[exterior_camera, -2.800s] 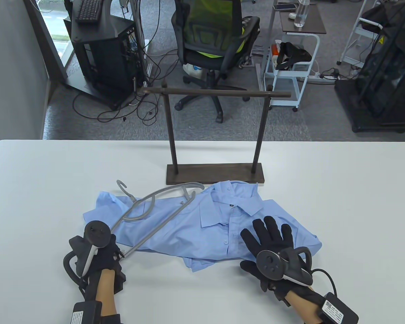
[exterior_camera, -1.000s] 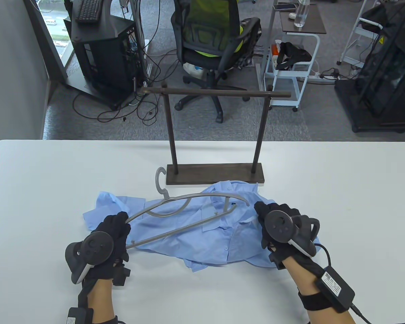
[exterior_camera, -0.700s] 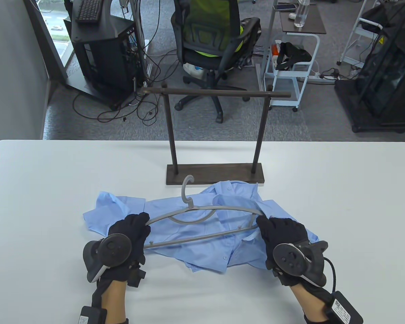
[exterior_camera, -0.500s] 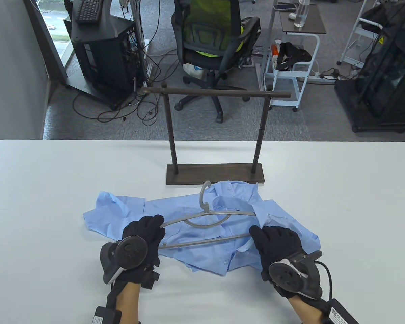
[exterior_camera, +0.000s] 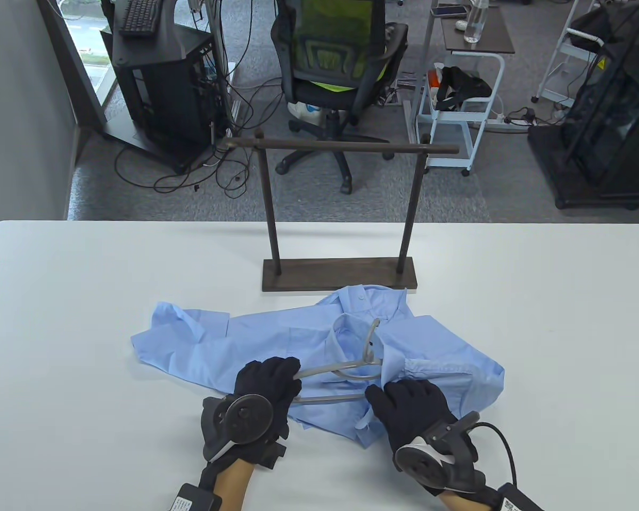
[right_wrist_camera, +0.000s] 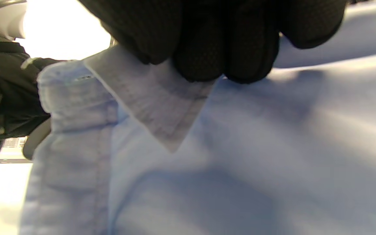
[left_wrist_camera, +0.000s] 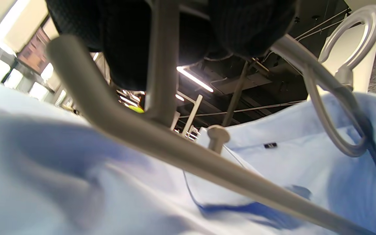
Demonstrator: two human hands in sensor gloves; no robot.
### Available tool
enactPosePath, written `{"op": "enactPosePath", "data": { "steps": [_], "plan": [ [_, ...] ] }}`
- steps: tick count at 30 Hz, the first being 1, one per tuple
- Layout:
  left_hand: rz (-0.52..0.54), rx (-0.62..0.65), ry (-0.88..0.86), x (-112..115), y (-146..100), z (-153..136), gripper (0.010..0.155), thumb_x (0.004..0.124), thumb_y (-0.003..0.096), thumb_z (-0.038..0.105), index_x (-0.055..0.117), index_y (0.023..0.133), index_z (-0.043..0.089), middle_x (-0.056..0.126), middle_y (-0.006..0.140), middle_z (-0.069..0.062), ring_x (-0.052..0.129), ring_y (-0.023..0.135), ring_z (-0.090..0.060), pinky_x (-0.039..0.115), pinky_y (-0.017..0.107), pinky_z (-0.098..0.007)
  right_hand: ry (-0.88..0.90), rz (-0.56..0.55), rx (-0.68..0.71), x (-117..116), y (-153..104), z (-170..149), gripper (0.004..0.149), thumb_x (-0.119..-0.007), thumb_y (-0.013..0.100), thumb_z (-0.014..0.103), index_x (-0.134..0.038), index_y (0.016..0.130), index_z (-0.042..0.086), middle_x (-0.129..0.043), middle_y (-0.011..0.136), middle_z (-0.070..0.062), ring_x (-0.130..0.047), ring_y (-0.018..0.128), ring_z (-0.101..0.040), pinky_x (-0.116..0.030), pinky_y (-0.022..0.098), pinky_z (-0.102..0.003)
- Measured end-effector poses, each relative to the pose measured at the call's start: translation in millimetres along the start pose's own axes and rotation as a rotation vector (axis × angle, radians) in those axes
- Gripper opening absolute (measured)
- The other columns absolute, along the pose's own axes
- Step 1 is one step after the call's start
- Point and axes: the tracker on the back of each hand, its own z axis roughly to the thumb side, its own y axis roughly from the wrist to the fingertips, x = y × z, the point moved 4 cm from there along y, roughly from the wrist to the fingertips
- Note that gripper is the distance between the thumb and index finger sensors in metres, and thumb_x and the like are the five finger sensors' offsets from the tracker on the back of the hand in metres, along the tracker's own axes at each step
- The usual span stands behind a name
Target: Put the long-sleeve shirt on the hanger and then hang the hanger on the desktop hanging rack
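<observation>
A light blue long-sleeve shirt (exterior_camera: 277, 340) lies crumpled on the white table (exterior_camera: 85, 298), in front of the rack. My left hand (exterior_camera: 271, 380) grips the left end of the grey hanger (exterior_camera: 330, 398), which lies on the shirt. Its hook (exterior_camera: 370, 340) pokes up near the collar, and its right end is hidden under the fabric. My right hand (exterior_camera: 404, 402) pinches the shirt's front edge beside the hanger. In the right wrist view my fingers (right_wrist_camera: 207, 42) hold a pointed flap of the shirt (right_wrist_camera: 162, 107). The left wrist view shows the hanger's bars (left_wrist_camera: 181, 153) and hook (left_wrist_camera: 354, 36) over the shirt (left_wrist_camera: 273, 163).
The dark desktop rack (exterior_camera: 341, 274) stands just behind the shirt, with its top bar (exterior_camera: 346, 145) high between two posts. An office chair (exterior_camera: 335, 58), a cart and cables sit on the floor beyond the table's far edge.
My left hand has carried the hanger rightward and nearer, and its right end has gone under the shirt. My right hand has drawn back toward me, gripping shirt fabric.
</observation>
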Motion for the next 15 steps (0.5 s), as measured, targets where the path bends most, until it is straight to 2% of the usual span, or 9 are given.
{"op": "enactPosePath", "data": {
  "steps": [5, 6, 8, 10, 12, 13, 15],
  "plan": [
    [-0.012, 0.019, 0.006, 10.8, 1.2, 8.2, 0.05, 0.078, 0.0432, 0.043, 0.072, 0.092, 0.031, 0.082, 0.088, 0.001, 0.099, 0.058, -0.02, 0.069, 0.068, -0.057, 0.034, 0.036, 0.012, -4.7, -0.5, -2.3, 0.044, -0.086, 0.042, 0.032, -0.084, 0.085, 0.032, -0.091, 0.077, -0.008, -0.096, 0.066, -0.035, -0.078, 0.054, -0.055],
    [-0.012, 0.019, 0.006, 10.5, 1.3, 7.8, 0.05, 0.078, 0.0432, 0.043, 0.072, 0.092, 0.031, 0.082, 0.088, 0.001, 0.099, 0.058, -0.02, 0.069, 0.068, -0.057, 0.076, 0.062, 0.029, -3.2, -0.9, -4.6, 0.048, -0.086, 0.041, 0.034, -0.081, 0.089, 0.034, -0.09, 0.08, -0.009, -0.096, 0.067, -0.036, -0.077, 0.054, -0.056],
    [-0.004, 0.016, 0.002, 8.2, 0.3, 5.0, 0.05, 0.078, 0.0433, 0.043, 0.071, 0.092, 0.032, 0.082, 0.088, 0.001, 0.099, 0.058, -0.02, 0.069, 0.068, -0.057, 0.161, 0.016, 0.024, 11.2, -2.1, -12.8, 0.051, -0.085, 0.041, 0.038, -0.079, 0.092, 0.035, -0.092, 0.078, -0.009, -0.098, 0.063, -0.036, -0.079, 0.052, -0.056],
    [-0.003, 0.008, -0.006, 6.1, -0.9, 2.0, 0.05, 0.078, 0.0433, 0.043, 0.072, 0.092, 0.032, 0.082, 0.088, 0.001, 0.1, 0.058, -0.02, 0.069, 0.068, -0.057, 0.208, -0.089, -0.041, 37.3, -3.1, -30.1, 0.051, -0.086, 0.042, 0.038, -0.08, 0.092, 0.032, -0.093, 0.075, -0.009, -0.098, 0.06, -0.035, -0.079, 0.051, -0.056],
    [0.005, 0.005, -0.007, 4.4, -1.6, 0.6, 0.05, 0.078, 0.0431, 0.043, 0.072, 0.092, 0.031, 0.082, 0.087, 0.001, 0.1, 0.058, -0.02, 0.069, 0.068, -0.057, 0.177, -0.153, -0.125, 57.2, -4.9, -53.3, 0.048, -0.086, 0.042, 0.038, -0.084, 0.088, 0.029, -0.093, 0.075, -0.009, -0.097, 0.062, -0.036, -0.078, 0.052, -0.056],
    [0.006, 0.004, -0.008, 3.9, -1.5, 0.1, 0.05, 0.078, 0.0432, 0.043, 0.072, 0.092, 0.032, 0.082, 0.088, 0.001, 0.1, 0.058, -0.02, 0.069, 0.068, -0.057, 0.163, -0.147, -0.162, 60.4, -5.8, -63.2, 0.047, -0.085, 0.042, 0.041, -0.086, 0.087, 0.027, -0.092, 0.077, -0.01, -0.095, 0.065, -0.037, -0.076, 0.054, -0.058],
    [0.01, 0.003, -0.014, 3.1, -1.5, -0.7, 0.05, 0.078, 0.0433, 0.043, 0.072, 0.092, 0.032, 0.082, 0.087, 0.001, 0.1, 0.058, -0.02, 0.069, 0.068, -0.057, 0.164, -0.039, -0.303, 57.6, -12.1, -100.8, 0.059, -0.083, 0.04, 0.053, -0.081, 0.094, 0.029, -0.083, 0.088, -0.012, -0.087, 0.078, -0.041, -0.066, 0.062, -0.063]
  ]
}}
